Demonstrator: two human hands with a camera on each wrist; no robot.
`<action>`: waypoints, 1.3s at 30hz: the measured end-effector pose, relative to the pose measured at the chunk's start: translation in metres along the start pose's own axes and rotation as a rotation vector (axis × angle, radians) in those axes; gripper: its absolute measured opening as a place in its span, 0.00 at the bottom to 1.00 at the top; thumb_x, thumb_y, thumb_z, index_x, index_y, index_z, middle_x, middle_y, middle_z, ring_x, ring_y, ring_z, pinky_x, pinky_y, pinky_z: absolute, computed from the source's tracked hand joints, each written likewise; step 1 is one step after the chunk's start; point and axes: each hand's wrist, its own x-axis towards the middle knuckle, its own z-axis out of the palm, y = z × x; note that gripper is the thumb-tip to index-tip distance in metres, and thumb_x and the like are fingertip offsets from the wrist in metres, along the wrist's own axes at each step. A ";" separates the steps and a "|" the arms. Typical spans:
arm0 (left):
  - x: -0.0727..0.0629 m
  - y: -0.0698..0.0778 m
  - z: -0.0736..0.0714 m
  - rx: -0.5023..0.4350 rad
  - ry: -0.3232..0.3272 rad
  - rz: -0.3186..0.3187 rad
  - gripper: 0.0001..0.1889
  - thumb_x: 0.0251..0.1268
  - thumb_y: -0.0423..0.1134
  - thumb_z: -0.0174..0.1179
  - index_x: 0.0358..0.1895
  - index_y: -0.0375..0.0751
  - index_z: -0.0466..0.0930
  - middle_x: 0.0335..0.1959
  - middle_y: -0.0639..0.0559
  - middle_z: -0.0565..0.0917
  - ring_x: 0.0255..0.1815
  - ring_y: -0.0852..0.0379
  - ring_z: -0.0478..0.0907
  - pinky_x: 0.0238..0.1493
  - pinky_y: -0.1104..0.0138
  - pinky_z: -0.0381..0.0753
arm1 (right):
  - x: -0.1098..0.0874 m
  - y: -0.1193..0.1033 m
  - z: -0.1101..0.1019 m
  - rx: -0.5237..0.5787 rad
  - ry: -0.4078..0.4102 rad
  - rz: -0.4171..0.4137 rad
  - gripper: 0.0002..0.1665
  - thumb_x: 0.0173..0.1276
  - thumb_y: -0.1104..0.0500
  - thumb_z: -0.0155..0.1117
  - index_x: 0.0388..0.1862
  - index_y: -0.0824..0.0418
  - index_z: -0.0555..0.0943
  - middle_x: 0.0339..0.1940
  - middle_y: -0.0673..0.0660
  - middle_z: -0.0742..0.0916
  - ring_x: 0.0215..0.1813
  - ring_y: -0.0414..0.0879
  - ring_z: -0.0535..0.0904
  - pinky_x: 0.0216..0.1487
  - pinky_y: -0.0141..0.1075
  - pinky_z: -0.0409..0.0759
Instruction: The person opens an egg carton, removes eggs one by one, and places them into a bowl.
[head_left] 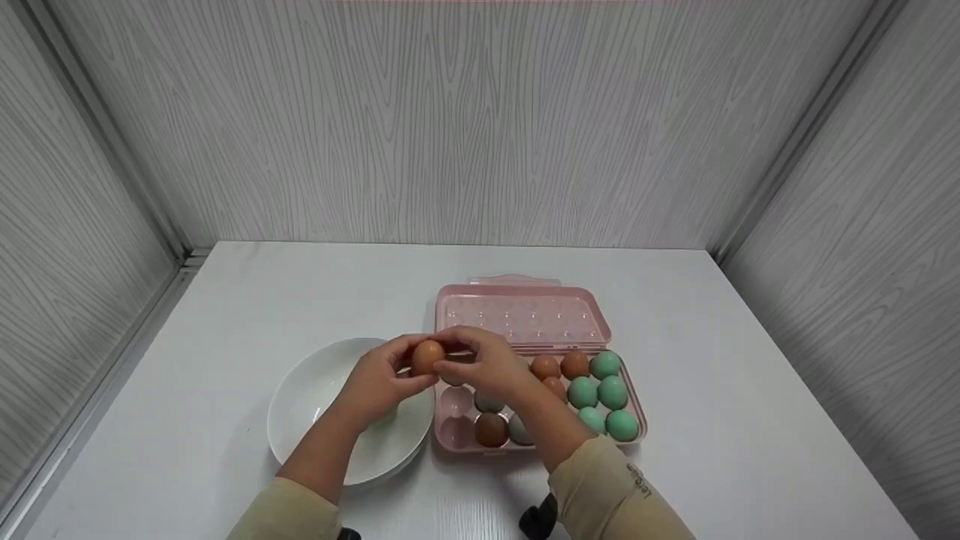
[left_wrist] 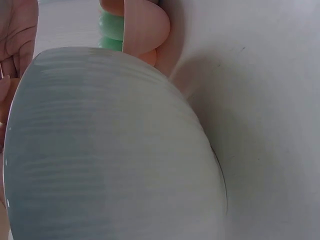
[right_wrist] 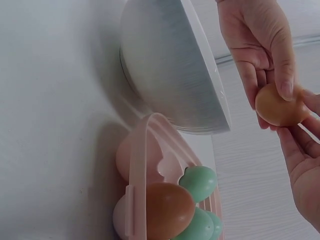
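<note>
Both hands meet around one brown egg point(head_left: 428, 357), held up over the gap between a white bowl point(head_left: 300, 390) and a pink egg box point(head_left: 637, 409). My left hand point(head_left: 373, 384) grips it with the thumb across its side. From the other side, my right hand point(head_left: 487, 366) pinches the egg's end between thumb and fingers, clear in the right wrist view. Green, brown and pale eggs sit in the box, partly covered by the right forearm. Inside the bowl something pale greenish shows beside the left wrist, too hidden to identify.
The box's pink lid point(head_left: 525, 315) lies folded back behind the eggs. All of this stands on a white table point(head_left: 750, 420), with grey wood-grain panels point(head_left: 450, 120) at the back and both sides. A dark object point(head_left: 538, 519) shows near the right sleeve.
</note>
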 end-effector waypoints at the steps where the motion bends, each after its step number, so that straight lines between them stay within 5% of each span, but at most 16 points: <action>1: 0.000 0.000 -0.001 0.003 -0.003 -0.005 0.26 0.50 0.39 0.68 0.56 0.48 0.74 0.54 0.52 0.76 0.56 0.53 0.73 0.55 0.60 0.75 | 0.000 0.001 -0.001 0.008 -0.004 -0.010 0.22 0.56 0.47 0.67 0.51 0.43 0.77 0.47 0.42 0.81 0.50 0.37 0.76 0.51 0.31 0.77; 5: 0.006 -0.016 -0.003 -0.014 -0.008 -0.006 0.26 0.49 0.41 0.69 0.55 0.51 0.74 0.53 0.53 0.76 0.56 0.54 0.73 0.55 0.60 0.75 | -0.002 -0.001 -0.003 0.030 -0.018 -0.021 0.22 0.57 0.53 0.68 0.52 0.50 0.78 0.47 0.46 0.82 0.51 0.39 0.77 0.52 0.32 0.76; 14: 0.003 -0.020 -0.008 -0.031 0.005 -0.018 0.26 0.49 0.36 0.69 0.55 0.48 0.74 0.51 0.52 0.75 0.54 0.54 0.74 0.54 0.61 0.76 | -0.017 -0.029 -0.014 0.031 -0.051 -0.029 0.23 0.60 0.60 0.65 0.56 0.58 0.76 0.51 0.53 0.82 0.56 0.50 0.75 0.59 0.42 0.72; 23: -0.005 -0.030 -0.016 -0.037 -0.024 -0.060 0.25 0.47 0.37 0.70 0.52 0.47 0.75 0.50 0.50 0.76 0.54 0.53 0.75 0.53 0.61 0.76 | -0.007 0.004 -0.016 0.023 -0.042 -0.036 0.21 0.60 0.55 0.65 0.54 0.52 0.78 0.49 0.47 0.83 0.54 0.42 0.76 0.56 0.35 0.74; 39: -0.012 -0.044 -0.004 0.106 -0.133 -0.084 0.24 0.45 0.39 0.71 0.50 0.50 0.76 0.47 0.54 0.78 0.48 0.55 0.74 0.54 0.58 0.74 | -0.005 0.008 -0.020 0.006 -0.038 -0.035 0.21 0.60 0.55 0.65 0.53 0.57 0.78 0.47 0.49 0.83 0.51 0.41 0.77 0.50 0.33 0.78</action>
